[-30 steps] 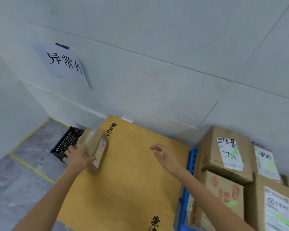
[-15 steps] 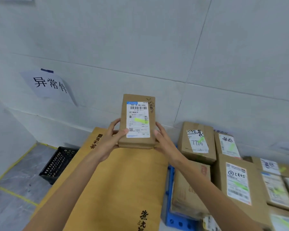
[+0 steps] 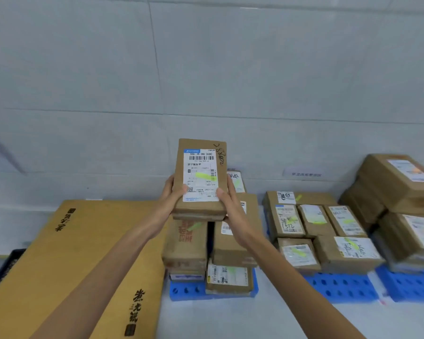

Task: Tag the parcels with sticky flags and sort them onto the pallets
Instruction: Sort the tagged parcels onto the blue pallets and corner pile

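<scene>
One parcel [image 3: 201, 177] upright, long axis vertical, label and green flag [image 3: 205, 176] facing camera, over leftmost of three blue pallets [image 3: 185, 291]. Gripped low by left hand [image 3: 168, 201] and right hand [image 3: 233, 206], fingers curled round its sides.

The parcel [image 3: 201, 209] label [image 3: 200, 176] reads "530- 05 069 [A34]" and "济宁转东平". A second label [image 3: 289, 222], on a pallet box, bears handwritten "1512". The wall sign [image 3: 306, 174] is too blurred to read.

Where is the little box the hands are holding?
Mid-picture in the head view: the parcel is held up between the left hand and right hand, over the stacked boxes on a blue pallet.
</scene>
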`<action>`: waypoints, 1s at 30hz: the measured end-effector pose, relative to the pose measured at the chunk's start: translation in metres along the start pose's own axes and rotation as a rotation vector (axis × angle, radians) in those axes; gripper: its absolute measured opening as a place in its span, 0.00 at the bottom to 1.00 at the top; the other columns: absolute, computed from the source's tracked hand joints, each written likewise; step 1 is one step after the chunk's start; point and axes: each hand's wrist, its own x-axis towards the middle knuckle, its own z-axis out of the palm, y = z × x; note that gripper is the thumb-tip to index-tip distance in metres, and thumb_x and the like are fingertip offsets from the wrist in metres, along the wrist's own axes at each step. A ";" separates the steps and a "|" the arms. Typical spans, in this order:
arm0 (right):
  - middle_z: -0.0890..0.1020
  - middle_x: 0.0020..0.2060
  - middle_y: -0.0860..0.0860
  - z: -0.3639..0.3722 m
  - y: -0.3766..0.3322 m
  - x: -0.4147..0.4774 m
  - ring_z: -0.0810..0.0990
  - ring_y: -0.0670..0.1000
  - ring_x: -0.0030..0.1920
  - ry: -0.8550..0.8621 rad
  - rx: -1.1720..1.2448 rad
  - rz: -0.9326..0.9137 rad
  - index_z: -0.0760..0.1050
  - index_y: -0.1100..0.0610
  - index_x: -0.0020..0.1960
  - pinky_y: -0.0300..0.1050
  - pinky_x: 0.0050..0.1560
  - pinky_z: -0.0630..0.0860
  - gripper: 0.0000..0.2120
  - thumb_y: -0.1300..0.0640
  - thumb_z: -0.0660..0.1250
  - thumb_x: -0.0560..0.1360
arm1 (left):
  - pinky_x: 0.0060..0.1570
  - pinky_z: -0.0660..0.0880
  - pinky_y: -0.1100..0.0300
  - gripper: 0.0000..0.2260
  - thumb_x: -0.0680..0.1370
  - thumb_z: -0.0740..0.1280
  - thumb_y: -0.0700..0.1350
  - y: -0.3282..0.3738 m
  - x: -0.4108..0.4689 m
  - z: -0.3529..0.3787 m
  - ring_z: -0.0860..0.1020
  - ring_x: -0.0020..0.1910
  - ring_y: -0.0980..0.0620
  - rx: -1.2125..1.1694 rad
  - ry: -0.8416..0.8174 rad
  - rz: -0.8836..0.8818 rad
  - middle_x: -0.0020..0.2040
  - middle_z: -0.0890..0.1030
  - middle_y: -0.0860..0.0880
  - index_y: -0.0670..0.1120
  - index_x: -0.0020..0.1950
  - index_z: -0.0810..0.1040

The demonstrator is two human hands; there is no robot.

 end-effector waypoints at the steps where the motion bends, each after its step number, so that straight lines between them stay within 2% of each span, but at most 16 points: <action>1: 0.61 0.73 0.38 -0.014 0.000 -0.010 0.65 0.45 0.70 0.014 -0.004 0.007 0.45 0.33 0.73 0.57 0.70 0.64 0.39 0.32 0.61 0.69 | 0.62 0.72 0.52 0.21 0.79 0.61 0.55 0.000 -0.001 0.018 0.75 0.60 0.54 -0.013 -0.010 0.002 0.65 0.74 0.55 0.60 0.71 0.60; 4: 0.64 0.72 0.41 -0.056 0.002 -0.031 0.67 0.45 0.69 0.062 -0.011 -0.007 0.46 0.40 0.76 0.53 0.70 0.65 0.36 0.38 0.60 0.74 | 0.64 0.70 0.47 0.18 0.77 0.62 0.58 -0.002 -0.010 0.064 0.74 0.62 0.53 -0.007 -0.028 -0.030 0.64 0.75 0.56 0.68 0.66 0.63; 5: 0.64 0.72 0.42 -0.070 0.002 -0.038 0.68 0.45 0.68 0.070 -0.013 -0.007 0.47 0.41 0.76 0.52 0.70 0.65 0.34 0.40 0.60 0.75 | 0.66 0.68 0.47 0.20 0.76 0.63 0.59 -0.005 -0.013 0.077 0.73 0.63 0.53 -0.005 -0.034 -0.042 0.64 0.75 0.57 0.68 0.66 0.63; 7: 0.66 0.71 0.43 -0.092 0.004 -0.051 0.67 0.45 0.68 0.074 -0.023 0.011 0.47 0.41 0.76 0.50 0.71 0.64 0.35 0.39 0.60 0.75 | 0.68 0.66 0.52 0.27 0.74 0.64 0.59 -0.008 -0.019 0.101 0.72 0.63 0.53 -0.010 -0.044 -0.056 0.64 0.75 0.56 0.60 0.72 0.62; 9: 0.67 0.70 0.42 -0.110 0.009 -0.063 0.67 0.45 0.68 0.094 -0.018 0.025 0.49 0.41 0.76 0.50 0.71 0.63 0.32 0.41 0.59 0.77 | 0.67 0.67 0.53 0.33 0.71 0.65 0.60 -0.011 -0.023 0.119 0.73 0.63 0.54 0.011 -0.063 -0.073 0.63 0.75 0.56 0.57 0.74 0.60; 12: 0.72 0.63 0.37 -0.127 0.014 -0.072 0.70 0.44 0.66 0.120 0.012 0.032 0.51 0.40 0.75 0.49 0.70 0.65 0.28 0.46 0.58 0.79 | 0.66 0.68 0.53 0.32 0.72 0.65 0.59 -0.014 -0.021 0.136 0.74 0.61 0.55 0.053 -0.078 -0.083 0.61 0.75 0.58 0.58 0.74 0.59; 15: 0.71 0.67 0.42 -0.138 0.020 -0.075 0.71 0.46 0.66 0.148 0.036 0.043 0.50 0.40 0.75 0.52 0.69 0.67 0.32 0.42 0.61 0.76 | 0.61 0.69 0.56 0.20 0.78 0.63 0.55 -0.013 -0.016 0.149 0.75 0.54 0.58 0.076 -0.097 -0.102 0.59 0.76 0.56 0.59 0.69 0.64; 18: 0.70 0.69 0.44 -0.153 0.020 -0.078 0.72 0.48 0.66 0.201 0.075 0.062 0.56 0.37 0.73 0.54 0.67 0.69 0.36 0.37 0.66 0.69 | 0.53 0.73 0.61 0.17 0.79 0.63 0.51 -0.008 -0.009 0.161 0.76 0.50 0.60 0.084 -0.133 -0.092 0.56 0.76 0.56 0.57 0.66 0.63; 21: 0.76 0.64 0.47 -0.172 0.017 -0.082 0.75 0.50 0.63 0.213 0.109 0.091 0.62 0.42 0.72 0.52 0.62 0.73 0.34 0.39 0.67 0.69 | 0.49 0.76 0.58 0.20 0.78 0.65 0.51 -0.008 0.003 0.176 0.77 0.53 0.55 0.033 -0.108 -0.109 0.64 0.74 0.50 0.53 0.67 0.62; 23: 0.78 0.62 0.49 -0.184 0.016 -0.085 0.77 0.52 0.62 0.224 0.111 0.102 0.63 0.46 0.72 0.51 0.60 0.74 0.34 0.40 0.66 0.69 | 0.46 0.76 0.58 0.27 0.77 0.66 0.52 -0.009 0.010 0.189 0.78 0.52 0.55 0.036 -0.107 -0.101 0.63 0.75 0.50 0.52 0.71 0.57; 25: 0.78 0.62 0.51 -0.195 0.017 -0.088 0.77 0.53 0.61 0.251 0.106 0.102 0.65 0.49 0.72 0.53 0.62 0.73 0.35 0.39 0.67 0.67 | 0.50 0.77 0.55 0.29 0.77 0.66 0.53 -0.010 0.015 0.203 0.78 0.55 0.53 0.032 -0.155 -0.113 0.63 0.76 0.51 0.54 0.72 0.54; 27: 0.79 0.61 0.52 -0.203 0.019 -0.092 0.78 0.54 0.60 0.298 0.122 0.112 0.66 0.51 0.71 0.53 0.62 0.73 0.36 0.39 0.67 0.66 | 0.61 0.74 0.48 0.25 0.76 0.65 0.55 -0.013 0.021 0.217 0.76 0.61 0.49 0.043 -0.210 -0.120 0.65 0.76 0.49 0.57 0.69 0.58; 30: 0.80 0.59 0.54 -0.221 0.030 -0.097 0.78 0.56 0.60 0.363 0.174 0.134 0.69 0.52 0.69 0.54 0.61 0.74 0.33 0.39 0.66 0.67 | 0.63 0.73 0.48 0.17 0.79 0.63 0.52 -0.018 0.026 0.246 0.76 0.61 0.50 0.002 -0.206 -0.085 0.65 0.76 0.49 0.56 0.65 0.63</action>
